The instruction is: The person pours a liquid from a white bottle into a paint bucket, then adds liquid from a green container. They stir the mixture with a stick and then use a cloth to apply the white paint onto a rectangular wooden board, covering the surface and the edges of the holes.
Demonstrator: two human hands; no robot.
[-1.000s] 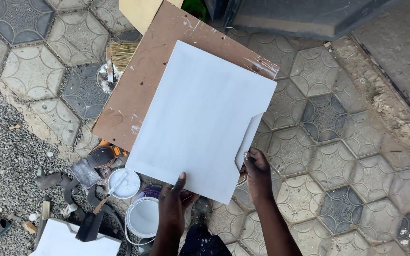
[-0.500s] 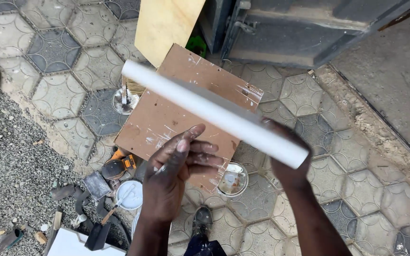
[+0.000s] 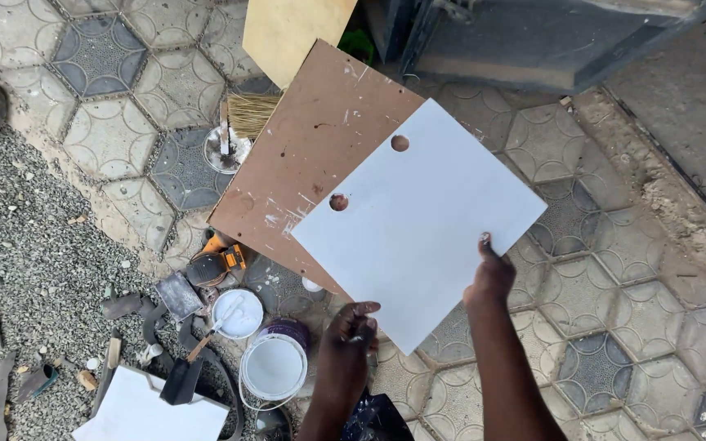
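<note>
A flat white rectangular panel with two round holes [image 3: 426, 224] is held up above the paved floor of grey hexagonal stones [image 3: 614, 327], tilted so one corner points away from the person. The right hand [image 3: 490, 278] grips the panel at its lower right edge, thumb lying on the white face and the fingers hidden behind it. The left hand [image 3: 347, 343] sits just below the panel's lower left edge, fingers loosely curled and closed on nothing; whether the fingertips touch the edge cannot be told. The two hands are apart, with the panel's bottom corner between them.

Under the panel lies a larger brown hardboard sheet [image 3: 304, 155], speckled with white paint. Left of it rests a straw-bristled brush [image 3: 243, 118] on a small round tin. Nearer the person stand a white paint bucket [image 3: 273, 369] and a small open tin of white paint [image 3: 237, 313], beside an orange power tool [image 3: 218, 263]. Another white board [image 3: 153, 412] lies on the gravel at lower left.
</note>
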